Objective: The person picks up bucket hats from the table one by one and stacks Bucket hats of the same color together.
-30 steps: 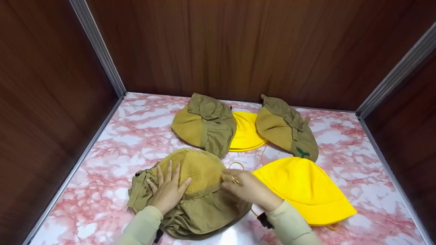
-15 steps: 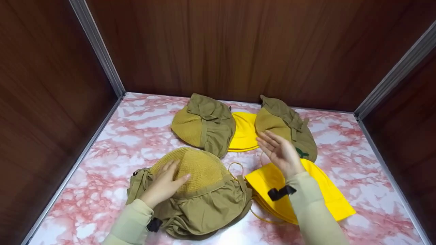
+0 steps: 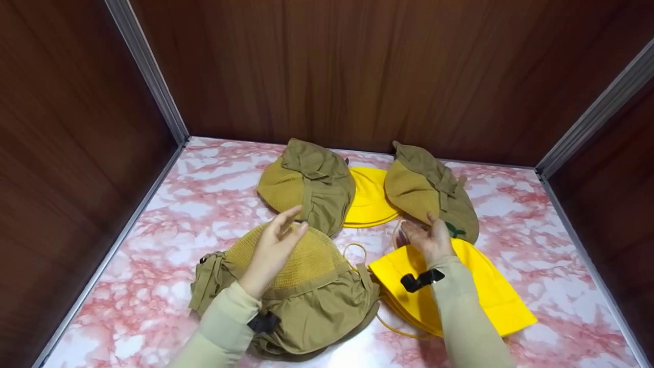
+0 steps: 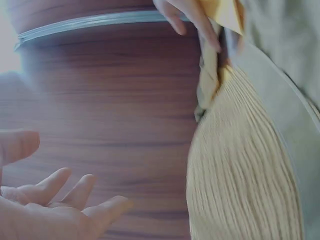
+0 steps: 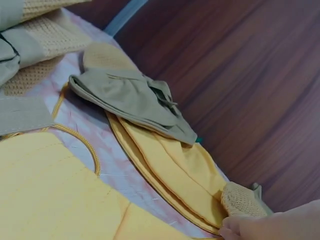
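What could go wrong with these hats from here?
The thin looped yellow cord beside the front olive cloth hat with a mesh crown might snag when that hat moves. The rear yellow cloth hat, partly covered by the left-rear olive cloth hat and right-rear olive cloth hat, could drag them along if pulled.

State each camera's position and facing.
Head: worn on the head, facing forward and down at sun hats; left hand and right hand show.
Left wrist: worn there, facing an olive hat's mesh crown and wood-grain panelling; both hands show.
Right wrist: worn there, facing yellow hats and panelling; right hand partly shows.
Both wrist views share panelling.
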Available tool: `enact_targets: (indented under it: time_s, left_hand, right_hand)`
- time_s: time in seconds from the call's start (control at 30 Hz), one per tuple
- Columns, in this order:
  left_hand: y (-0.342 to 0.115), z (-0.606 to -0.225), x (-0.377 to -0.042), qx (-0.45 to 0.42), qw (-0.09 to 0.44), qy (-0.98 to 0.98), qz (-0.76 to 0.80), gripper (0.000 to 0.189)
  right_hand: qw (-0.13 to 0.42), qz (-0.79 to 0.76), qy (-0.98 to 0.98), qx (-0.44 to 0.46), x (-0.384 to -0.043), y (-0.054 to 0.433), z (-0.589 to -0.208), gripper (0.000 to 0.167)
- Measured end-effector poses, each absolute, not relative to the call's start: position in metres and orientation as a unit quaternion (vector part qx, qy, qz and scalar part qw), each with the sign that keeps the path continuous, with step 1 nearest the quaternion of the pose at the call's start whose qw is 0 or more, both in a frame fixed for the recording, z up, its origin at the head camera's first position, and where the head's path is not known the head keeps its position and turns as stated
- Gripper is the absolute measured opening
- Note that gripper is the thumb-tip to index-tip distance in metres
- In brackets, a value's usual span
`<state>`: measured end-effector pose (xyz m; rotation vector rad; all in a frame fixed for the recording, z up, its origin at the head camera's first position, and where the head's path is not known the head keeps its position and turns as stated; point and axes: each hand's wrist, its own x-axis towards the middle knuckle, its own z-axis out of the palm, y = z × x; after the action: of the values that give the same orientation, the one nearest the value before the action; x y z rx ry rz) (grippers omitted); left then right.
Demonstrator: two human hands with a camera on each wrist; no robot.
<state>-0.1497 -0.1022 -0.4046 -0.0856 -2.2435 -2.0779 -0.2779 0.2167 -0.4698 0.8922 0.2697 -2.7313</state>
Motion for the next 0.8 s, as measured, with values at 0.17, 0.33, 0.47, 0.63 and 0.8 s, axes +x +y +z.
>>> enact_targets:
  time_s: [0.17, 0.33, 0.47, 0.63, 0.8]
  left_hand:
    - [-0.085, -0.404, -0.164, 0.002, 0.013, -0.654, -0.756, 0.046]
    - [-0.068, -0.409, -0.175, 0.024, -0.042, -0.569, -0.821, 0.045]
    - [-0.056, -0.418, -0.180, 0.031, -0.082, -0.522, -0.849, 0.046]
    - [-0.044, -0.427, -0.182, 0.041, -0.106, -0.507, -0.854, 0.045]
    - [-0.031, -0.434, -0.186, 0.046, -0.124, -0.510, -0.850, 0.045]
  right_hand:
    - [0.105, -0.947, 0.023, 0.302, -0.282, 0.220, -0.482, 0.064]
    - [0.079, -0.948, -0.016, 0.309, -0.287, 0.223, -0.495, 0.059]
    - [0.061, -0.947, -0.040, 0.312, -0.291, 0.226, -0.501, 0.055]
    - [0.049, -0.942, -0.062, 0.326, -0.299, 0.226, -0.501, 0.052]
    - [0.055, -0.939, -0.031, 0.338, -0.307, 0.228, -0.497, 0.048]
